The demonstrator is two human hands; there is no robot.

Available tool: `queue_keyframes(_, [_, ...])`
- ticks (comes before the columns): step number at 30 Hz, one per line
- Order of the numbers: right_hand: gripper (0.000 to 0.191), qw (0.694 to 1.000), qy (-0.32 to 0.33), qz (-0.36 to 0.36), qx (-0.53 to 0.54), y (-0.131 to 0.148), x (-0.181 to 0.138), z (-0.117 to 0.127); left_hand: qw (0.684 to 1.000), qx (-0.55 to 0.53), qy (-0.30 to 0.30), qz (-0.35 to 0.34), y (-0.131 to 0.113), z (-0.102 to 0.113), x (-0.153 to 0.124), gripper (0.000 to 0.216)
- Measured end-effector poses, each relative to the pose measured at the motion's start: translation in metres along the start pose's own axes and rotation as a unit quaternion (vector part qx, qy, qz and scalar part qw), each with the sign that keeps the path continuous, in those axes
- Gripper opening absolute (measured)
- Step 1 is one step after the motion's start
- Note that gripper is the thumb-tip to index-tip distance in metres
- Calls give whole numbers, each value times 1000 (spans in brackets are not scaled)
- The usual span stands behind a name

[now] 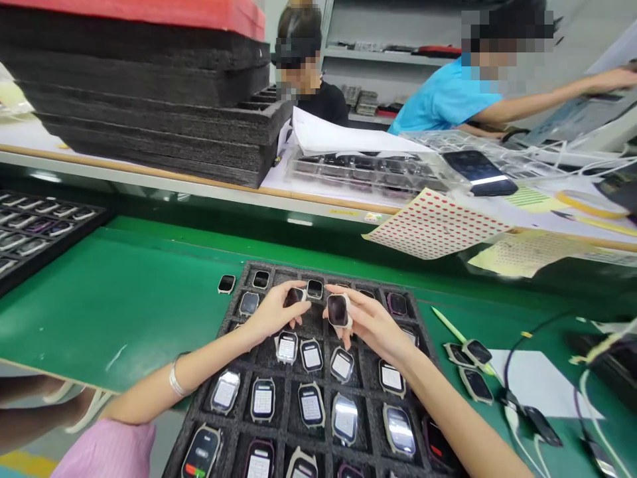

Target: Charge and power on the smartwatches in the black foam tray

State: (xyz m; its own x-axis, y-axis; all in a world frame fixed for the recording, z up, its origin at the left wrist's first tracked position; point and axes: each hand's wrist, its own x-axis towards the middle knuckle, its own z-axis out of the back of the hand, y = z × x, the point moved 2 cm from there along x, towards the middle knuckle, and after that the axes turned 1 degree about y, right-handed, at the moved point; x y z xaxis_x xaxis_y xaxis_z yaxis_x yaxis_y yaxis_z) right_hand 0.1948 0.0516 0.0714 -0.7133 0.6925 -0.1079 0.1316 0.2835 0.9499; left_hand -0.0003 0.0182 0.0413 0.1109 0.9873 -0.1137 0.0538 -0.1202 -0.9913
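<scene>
A black foam tray (233, 372) on the green bench holds several small watch bodies in its pockets, many with lit screens. My left hand (273, 313) reaches over the tray's far rows with its fingers pinched on a dark-screened watch body (294, 296). Beside it, my right hand (369, 323) holds another watch body (338, 311) with a dark screen and light case, lifted above the tray. A further watch body (314, 289) sits in a pocket between the two hands. One loose watch body (227, 283) lies on the mat left of the tray.
A second tray of watches (44, 229) lies at the left. A stack of black foam trays (149, 86) stands on the raised shelf. Dotted sticker sheets (432, 226), a phone (478, 171), cables and loose watch bodies (475, 365) lie to the right. Two other people work behind the shelf.
</scene>
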Motion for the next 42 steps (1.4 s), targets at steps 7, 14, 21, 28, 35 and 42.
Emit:
queue_keyframes(7, [39,997,33,-33,57,-12,0,2,974,203,-47,-89,-1,-1,-16,48])
queue_keyframes(14, [40,993,43,-38,102,-12,-4,0,960,244,-48,-126,-6,-11,-27,58])
queue_keyframes(21, [40,995,49,-26,81,-12,-10,-2,962,228,-58,-138,4,-15,-27,56])
queue_keyframes(28, [41,997,45,6,60,-13,-10,0,965,220,-52,-133,5,-17,-25,51])
queue_keyframes(35, [42,999,6,-1,40,-11,-9,-5,960,235,-27,-149,-1,-15,-31,48])
queue_keyframes(42, [42,999,18,-11,36,-14,-6,-7,955,257,-27,-146,-2,-12,-33,48])
